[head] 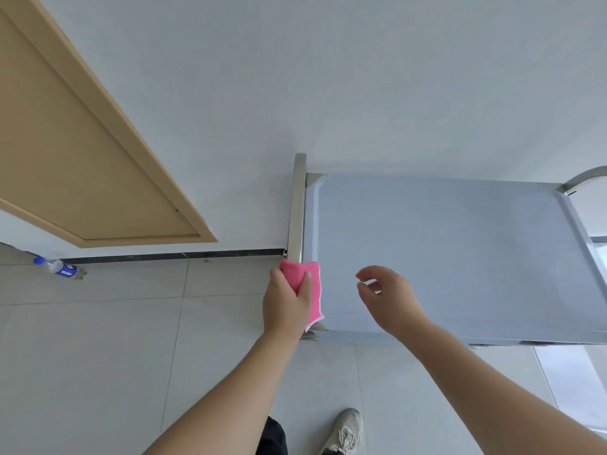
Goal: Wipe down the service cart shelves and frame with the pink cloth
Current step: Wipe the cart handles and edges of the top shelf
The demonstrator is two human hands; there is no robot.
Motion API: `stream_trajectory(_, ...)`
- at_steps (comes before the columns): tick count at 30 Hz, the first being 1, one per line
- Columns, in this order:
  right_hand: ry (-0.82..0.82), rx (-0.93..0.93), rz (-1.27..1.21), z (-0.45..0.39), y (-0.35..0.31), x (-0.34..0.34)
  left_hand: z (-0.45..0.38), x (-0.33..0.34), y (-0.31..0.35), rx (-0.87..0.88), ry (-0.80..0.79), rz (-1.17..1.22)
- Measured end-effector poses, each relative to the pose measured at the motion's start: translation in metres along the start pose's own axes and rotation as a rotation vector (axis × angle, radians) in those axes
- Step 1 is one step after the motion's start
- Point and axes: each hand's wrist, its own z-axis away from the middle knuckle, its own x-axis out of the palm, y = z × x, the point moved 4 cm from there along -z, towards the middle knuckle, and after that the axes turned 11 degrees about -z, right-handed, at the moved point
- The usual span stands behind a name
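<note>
Head view. One cart, top shelf bare, steel. One pink cloth, folded over the shelf's left edge at the foot of the upright frame bar. Left hand grips the cloth, fingers curled round it against the rail. Right hand hovers over the shelf just right of the cloth, fingers loosely curled, holding nothing, not touching the surface. One curved handle far right of the right hand. One bottle lying on the floor, well left of the left hand. One door above it. One shoe below, between the forearms.
</note>
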Motion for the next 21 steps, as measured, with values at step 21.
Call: stream_trajectory(21, 0.072, 0.014, -0.111, -0.061, -0.048, -0.048, -0.165, 0.021, 0.072, -0.189, -0.395, -0.082)
